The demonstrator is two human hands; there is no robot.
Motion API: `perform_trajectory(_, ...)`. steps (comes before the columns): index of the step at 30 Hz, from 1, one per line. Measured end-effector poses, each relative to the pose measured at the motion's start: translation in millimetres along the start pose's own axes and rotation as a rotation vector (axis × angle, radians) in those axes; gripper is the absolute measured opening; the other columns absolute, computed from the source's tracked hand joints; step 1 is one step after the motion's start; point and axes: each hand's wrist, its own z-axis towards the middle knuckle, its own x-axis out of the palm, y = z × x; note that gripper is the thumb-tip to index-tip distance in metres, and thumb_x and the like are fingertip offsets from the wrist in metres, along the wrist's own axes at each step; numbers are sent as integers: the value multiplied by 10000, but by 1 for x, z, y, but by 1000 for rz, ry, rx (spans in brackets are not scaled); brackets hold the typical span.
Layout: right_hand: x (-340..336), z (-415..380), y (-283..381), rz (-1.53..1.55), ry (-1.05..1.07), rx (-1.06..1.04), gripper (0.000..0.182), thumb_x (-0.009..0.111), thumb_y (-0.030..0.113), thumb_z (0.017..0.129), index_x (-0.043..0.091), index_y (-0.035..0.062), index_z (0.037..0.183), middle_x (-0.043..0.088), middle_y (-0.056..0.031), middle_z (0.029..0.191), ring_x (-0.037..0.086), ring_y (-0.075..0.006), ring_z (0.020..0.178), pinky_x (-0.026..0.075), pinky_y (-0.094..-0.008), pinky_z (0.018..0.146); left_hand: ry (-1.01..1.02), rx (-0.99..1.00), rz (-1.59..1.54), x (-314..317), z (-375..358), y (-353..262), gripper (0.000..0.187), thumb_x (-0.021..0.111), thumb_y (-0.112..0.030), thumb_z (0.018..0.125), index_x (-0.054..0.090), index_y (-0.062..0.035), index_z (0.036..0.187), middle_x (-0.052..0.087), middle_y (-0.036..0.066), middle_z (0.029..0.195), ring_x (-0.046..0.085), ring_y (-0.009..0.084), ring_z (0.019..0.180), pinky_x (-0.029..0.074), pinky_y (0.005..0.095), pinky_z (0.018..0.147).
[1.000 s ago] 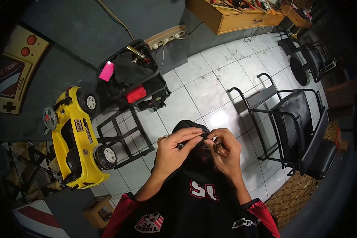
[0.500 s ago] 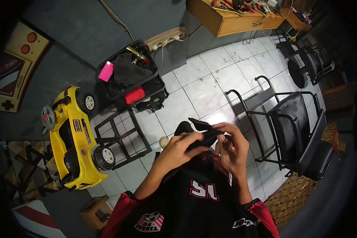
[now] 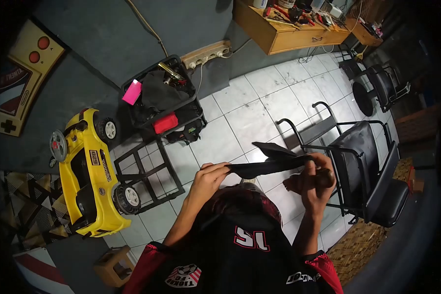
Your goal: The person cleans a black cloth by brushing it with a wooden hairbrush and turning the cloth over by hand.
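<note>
A strip of black cloth (image 3: 264, 167) is stretched between my two hands, in front of my body. My left hand (image 3: 207, 183) pinches its left end. The right end is gripped between the thumb and fingers of my right hand (image 3: 312, 195). A loose pointed flap of the cloth stands up near that end. At my right hand there is also a brown, rounded thing (image 3: 324, 177), whose kind I cannot make out. Below the cloth is the black and red jersey (image 3: 220, 245) on my own body.
To the left stand a yellow toy car (image 3: 90, 181), a black metal frame (image 3: 149, 176) and a black crate (image 3: 169, 105) full of items. A black chair (image 3: 355, 157) stands at right on the tiled floor (image 3: 245, 117). Tools lie on a wooden wall shelf (image 3: 299, 36) at the back.
My hands have moved apart, the left one leftward and the right one rightward. The black cloth, bunched between them before, is now pulled out lengthwise.
</note>
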Motion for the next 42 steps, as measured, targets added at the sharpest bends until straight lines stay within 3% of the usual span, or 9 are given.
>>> perform_trajectory(10, -22, 15, -7, -169, -237, -177, 178, 559, 143, 917, 560, -15, 998, 521, 11, 618, 411, -12, 440, 310, -168, 404, -120, -268, -68, -33, -4, 13, 155, 653, 36, 736, 687, 3, 883, 676, 133, 921, 664, 220, 798, 521, 277, 708)
perform_trajectory(18, -32, 18, -16, -146, -266, -142, 184, 544, 150, 926, 548, -12, 1012, 503, 27, 648, 387, -2, 470, 279, -164, 413, -412, -314, -214, -35, 0, 12, 197, 675, 23, 724, 635, -12, 913, 645, 105, 877, 643, 243, 793, 505, 304, 693)
perform_trajectory(22, -37, 20, -23, -135, -316, -98, 183, 542, 160, 929, 545, -5, 1007, 495, 41, 688, 369, 3, 501, 256, -158, 435, -285, -143, 72, -47, 5, 6, 197, 655, 19, 748, 610, -8, 938, 635, 111, 897, 638, 243, 816, 490, 303, 718)
perform_trajectory(31, -52, 24, -47, -117, -365, -49, 202, 572, 176, 915, 569, 5, 1021, 440, 67, 627, 348, 7, 472, 241, -166, 427, -583, -262, -459, -51, 28, -11, 164, 533, 46, 866, 546, 23, 1029, 620, 69, 931, 556, 110, 842, 433, 217, 774)
perform_trajectory(33, -54, 21, -47, -306, -304, -30, 211, 568, 116, 906, 559, -22, 1065, 572, -11, 836, 517, -53, 699, 388, -178, 601, -548, -242, -475, -55, 30, -20, 188, 539, 55, 859, 535, 26, 1044, 621, 71, 931, 561, 113, 851, 433, 219, 786)
perform_trajectory(37, -19, 10, -22, -456, -160, -253, 398, 630, -30, 797, 547, -19, 1186, 540, -143, 1218, 516, -176, 1085, 398, -278, 909, -367, -165, -306, -52, 29, -50, 213, 550, 80, 835, 523, 35, 1041, 634, 95, 940, 608, 139, 867, 470, 241, 778)
perform_trajectory(39, -9, 0, -14, -402, 129, -205, 506, 688, -36, 722, 563, 40, 1206, 575, -153, 1201, 591, -138, 884, 468, -239, 723, -241, -59, -160, -46, 32, -75, 217, 549, 107, 814, 523, 43, 1019, 640, 112, 929, 630, 158, 841, 496, 253, 762)
perform_trajectory(41, 15, -10, 0, -412, 358, -157, 553, 738, 22, 703, 553, 53, 1223, 612, -138, 1144, 508, -73, 584, 437, -233, 542, -163, 124, -101, -35, 37, -84, 244, 582, 113, 789, 528, 33, 1013, 651, 132, 909, 654, 187, 796, 521, 257, 738)
perform_trajectory(42, 23, -12, 6, -401, 487, -31, 505, 734, 41, 718, 567, 42, 1194, 639, -136, 1055, 565, -104, 602, 442, -256, 534, -127, 213, -106, -30, 38, -85, 317, 611, 120, 770, 507, 26, 1054, 618, 147, 978, 653, 186, 775, 530, 260, 711)
